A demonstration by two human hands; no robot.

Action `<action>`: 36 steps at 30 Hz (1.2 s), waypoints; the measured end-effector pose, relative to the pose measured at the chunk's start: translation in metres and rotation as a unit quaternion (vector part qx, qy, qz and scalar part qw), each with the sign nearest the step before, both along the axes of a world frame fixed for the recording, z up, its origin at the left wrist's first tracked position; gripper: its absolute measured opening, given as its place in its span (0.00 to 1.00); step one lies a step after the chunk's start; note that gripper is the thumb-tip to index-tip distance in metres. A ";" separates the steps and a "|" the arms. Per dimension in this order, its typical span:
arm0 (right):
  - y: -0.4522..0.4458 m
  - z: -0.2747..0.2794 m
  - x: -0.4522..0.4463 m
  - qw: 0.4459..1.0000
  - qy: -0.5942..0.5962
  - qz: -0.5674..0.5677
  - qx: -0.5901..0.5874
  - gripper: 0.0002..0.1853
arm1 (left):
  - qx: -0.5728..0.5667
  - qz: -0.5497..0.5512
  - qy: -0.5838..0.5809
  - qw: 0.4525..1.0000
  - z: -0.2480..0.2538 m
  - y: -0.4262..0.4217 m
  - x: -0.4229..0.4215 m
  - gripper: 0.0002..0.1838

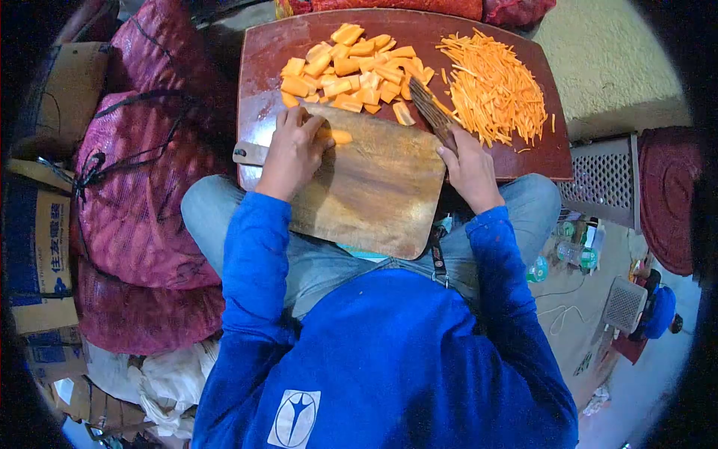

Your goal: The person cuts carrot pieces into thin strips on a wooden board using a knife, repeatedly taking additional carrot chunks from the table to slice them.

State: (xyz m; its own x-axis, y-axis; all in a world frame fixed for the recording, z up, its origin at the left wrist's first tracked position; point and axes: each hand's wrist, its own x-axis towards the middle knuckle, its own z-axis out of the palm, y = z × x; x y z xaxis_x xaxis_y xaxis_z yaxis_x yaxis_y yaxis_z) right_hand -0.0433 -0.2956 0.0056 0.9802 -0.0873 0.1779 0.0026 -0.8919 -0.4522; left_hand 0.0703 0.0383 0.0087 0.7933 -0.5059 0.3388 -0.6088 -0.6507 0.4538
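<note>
A wooden cutting board [374,187] lies across my lap and the near edge of the red table. At its upper left, my left hand [294,150] curls its fingers around an orange carrot piece [340,137] resting on the wood. My right hand [473,166], closed around the handle of a knife [428,105], is at the board's right edge; the dark, streaked blade points up and left, over the table. Beyond the board sits a heap of carrot chunks [348,71]. To the right of it is a pile of thin carrot strips [497,90].
The red table [258,67] stands in front of my knees. Large purple mesh sacks [149,202] and cardboard boxes [52,239] crowd the left. On the right are a grey perforated crate [598,176], plastic bottles [580,254] on the floor and a person in blue [660,310].
</note>
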 end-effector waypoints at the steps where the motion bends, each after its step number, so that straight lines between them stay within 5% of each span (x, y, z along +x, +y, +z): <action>1: 0.002 0.000 0.000 1.000 -0.020 0.004 -0.008 0.27 | -0.002 0.003 0.003 1.000 0.000 0.001 0.002 0.18; 5: 0.016 0.017 -0.003 0.984 -0.098 0.070 -0.128 0.32 | 0.031 -0.013 0.004 0.999 0.003 0.002 0.008 0.18; 11: 0.043 0.023 -0.008 0.975 -0.039 0.098 -0.194 0.31 | 0.041 -0.024 0.020 0.999 0.002 0.005 0.012 0.18; 24: 0.055 0.004 0.000 0.973 -0.083 0.182 -0.119 0.25 | 0.056 -0.032 0.019 0.998 0.005 0.007 0.013 0.19; 36: 0.056 0.015 0.015 0.981 0.017 0.159 -0.112 0.31 | 0.036 -0.046 0.036 0.998 -0.001 0.002 0.010 0.16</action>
